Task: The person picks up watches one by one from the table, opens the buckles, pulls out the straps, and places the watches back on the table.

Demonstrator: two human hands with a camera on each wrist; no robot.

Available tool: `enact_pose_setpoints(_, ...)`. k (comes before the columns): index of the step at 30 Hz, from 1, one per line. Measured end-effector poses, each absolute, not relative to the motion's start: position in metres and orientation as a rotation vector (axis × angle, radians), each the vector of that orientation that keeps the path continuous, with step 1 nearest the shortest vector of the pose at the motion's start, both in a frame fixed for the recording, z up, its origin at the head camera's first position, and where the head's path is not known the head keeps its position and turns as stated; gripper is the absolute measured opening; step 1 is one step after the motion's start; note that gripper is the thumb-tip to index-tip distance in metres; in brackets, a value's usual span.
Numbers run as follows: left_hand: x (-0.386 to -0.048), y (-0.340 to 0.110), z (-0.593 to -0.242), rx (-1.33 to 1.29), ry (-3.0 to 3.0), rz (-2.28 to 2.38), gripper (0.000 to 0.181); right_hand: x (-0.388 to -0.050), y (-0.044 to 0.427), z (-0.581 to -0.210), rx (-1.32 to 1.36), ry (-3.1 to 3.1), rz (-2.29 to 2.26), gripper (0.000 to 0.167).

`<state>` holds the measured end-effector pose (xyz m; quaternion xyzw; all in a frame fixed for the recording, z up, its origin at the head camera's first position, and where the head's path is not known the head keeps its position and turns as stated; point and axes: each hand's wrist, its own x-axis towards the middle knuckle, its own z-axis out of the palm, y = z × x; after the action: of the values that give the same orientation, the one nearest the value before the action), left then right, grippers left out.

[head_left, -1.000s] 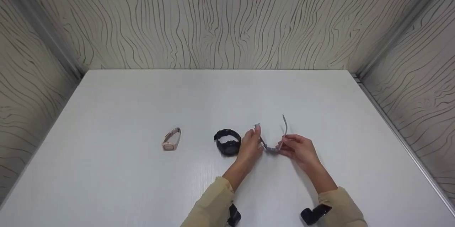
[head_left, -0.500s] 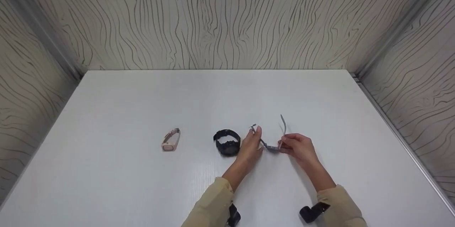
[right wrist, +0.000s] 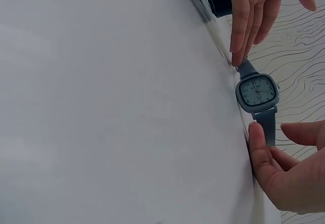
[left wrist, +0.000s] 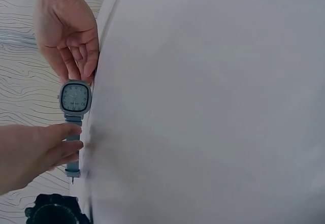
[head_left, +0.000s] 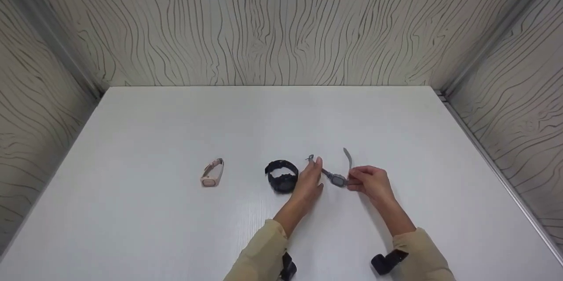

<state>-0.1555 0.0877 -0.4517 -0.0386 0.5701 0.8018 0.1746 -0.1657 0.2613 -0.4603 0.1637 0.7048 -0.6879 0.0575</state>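
A grey-blue wristwatch (head_left: 338,180) with a squarish case lies between my two hands, its dial tilted up. My right hand (head_left: 374,185) pinches the strap close to the case, and the strap's free end rises above those fingers. My left hand (head_left: 307,186) lays straight fingers against the buckle-side strap; in the right wrist view its thumb stands apart from them. The buckle (left wrist: 73,173) shows past that hand in the left wrist view. Just left of my left hand sits a black watch (head_left: 283,183). Part of the grey-blue strap is hidden by my hands.
A pale pink watch (head_left: 210,181) lies on the white table (head_left: 145,215), left of the black watch. A wood-grain patterned wall (head_left: 257,26) rises behind the table, with similar panels at both sides.
The wristwatch's case has tipped so its dial faces up more. The strap's free end has leaned left and dropped slightly. My hands have shifted little; the other watches stayed put.
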Motion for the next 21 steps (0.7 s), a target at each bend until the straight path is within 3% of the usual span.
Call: enact_pose_setpoints(21,-0.147,0.066,-0.422,-0.029,1.728,2.243,0.052,-0.166,0.256,-0.450,0.502,2.158,-2.097,0.028)
